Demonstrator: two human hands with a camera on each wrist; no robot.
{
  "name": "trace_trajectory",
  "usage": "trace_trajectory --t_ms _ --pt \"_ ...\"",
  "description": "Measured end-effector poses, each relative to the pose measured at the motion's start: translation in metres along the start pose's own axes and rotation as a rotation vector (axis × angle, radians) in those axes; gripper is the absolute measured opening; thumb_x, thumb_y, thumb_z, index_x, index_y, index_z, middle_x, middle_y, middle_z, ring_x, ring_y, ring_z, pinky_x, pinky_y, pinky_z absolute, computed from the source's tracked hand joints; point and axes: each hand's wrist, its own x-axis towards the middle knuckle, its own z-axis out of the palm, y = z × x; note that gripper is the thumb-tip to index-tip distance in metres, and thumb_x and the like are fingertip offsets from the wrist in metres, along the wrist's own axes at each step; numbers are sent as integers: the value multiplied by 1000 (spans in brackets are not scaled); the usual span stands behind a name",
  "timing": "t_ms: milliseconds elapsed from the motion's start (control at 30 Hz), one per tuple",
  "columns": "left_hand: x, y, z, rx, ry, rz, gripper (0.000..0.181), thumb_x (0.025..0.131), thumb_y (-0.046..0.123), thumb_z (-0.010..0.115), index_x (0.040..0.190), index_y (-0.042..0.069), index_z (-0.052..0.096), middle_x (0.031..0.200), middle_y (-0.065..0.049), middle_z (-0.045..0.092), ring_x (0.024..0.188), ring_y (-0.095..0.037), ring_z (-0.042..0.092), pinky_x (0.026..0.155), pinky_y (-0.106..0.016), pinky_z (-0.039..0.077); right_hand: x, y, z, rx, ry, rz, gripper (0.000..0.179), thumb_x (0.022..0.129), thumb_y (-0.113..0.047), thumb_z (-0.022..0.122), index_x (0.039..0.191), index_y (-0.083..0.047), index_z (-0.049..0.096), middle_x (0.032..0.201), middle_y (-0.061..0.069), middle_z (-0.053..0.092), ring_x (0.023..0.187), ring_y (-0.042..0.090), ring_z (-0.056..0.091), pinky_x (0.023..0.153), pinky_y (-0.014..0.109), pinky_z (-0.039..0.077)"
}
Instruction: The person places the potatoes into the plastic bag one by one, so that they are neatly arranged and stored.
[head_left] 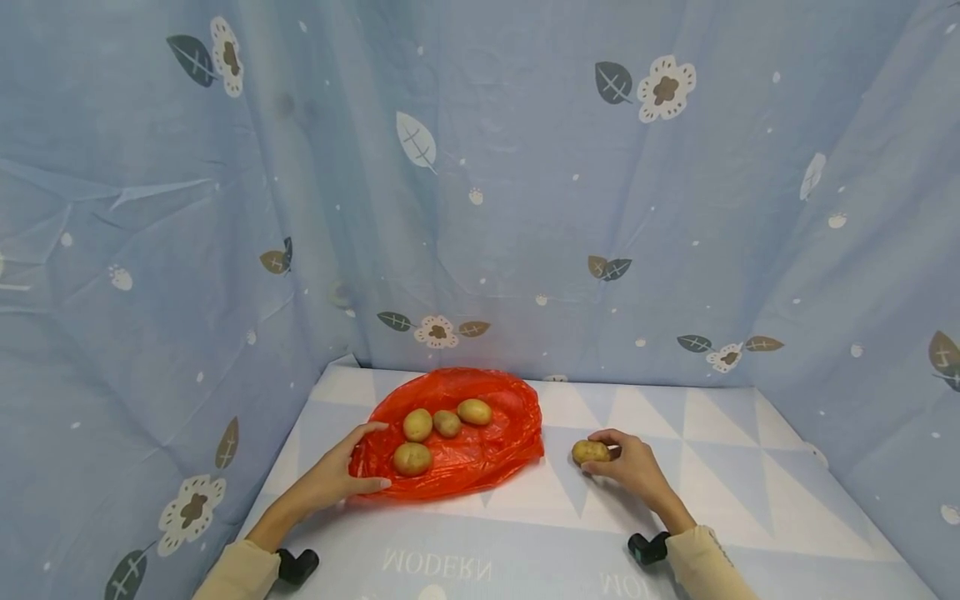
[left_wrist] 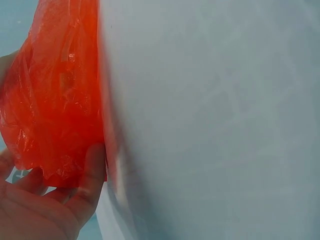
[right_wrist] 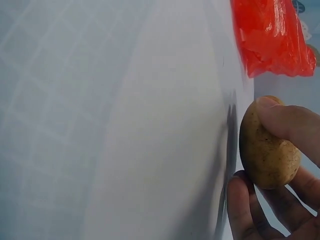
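A red plastic bag (head_left: 480, 462) lies spread on the table, with several potatoes (head_left: 412, 459) sitting on it toward the left. My left hand (head_left: 337, 471) holds the bag's left edge, thumb on the near side and fingers reaching to the far side. In the left wrist view, the thumb (left_wrist: 93, 165) presses against the crinkled plastic. To the right of the bag, my right hand (head_left: 630, 465) grips a single potato (head_left: 590, 452) between thumb and fingers. The right wrist view shows this potato (right_wrist: 267, 150) close up, brown-yellow and oval, close over the table.
The table (head_left: 720, 475) has a pale cloth printed with triangles and lettering. Blue patterned curtains (head_left: 525, 208) hang behind it and along both sides. A black wrist device (head_left: 297, 567) is on the left wrist, another (head_left: 648, 548) on the right.
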Motion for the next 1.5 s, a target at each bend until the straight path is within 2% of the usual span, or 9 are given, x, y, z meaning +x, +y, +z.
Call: trace_trajectory --t_ms 267,800,1500 --pt "0 0 0 14 10 6 91 78 37 90 154 24 40 159 -17 38 144 -46 35 106 -69 40 1 -4 -2 13 23 6 55 74 -28 95 121 -11 71 108 2 72 92 17 63 77 30 52" --pt "0 -2 0 6 9 23 91 78 37 90 154 23 40 158 -18 38 143 -47 36 105 -67 42 2 -14 -2 0 50 -21 56 75 -33 94 122 -14 71 110 3 72 95 20 62 76 31 49" --pt "3 -4 0 -12 0 9 92 78 39 90 153 26 40 159 -17 37 144 -46 35 106 -68 41 2 -36 4 23 60 -44 50 76 -27 93 120 -15 72 104 1 71 95 21 62 75 32 49"
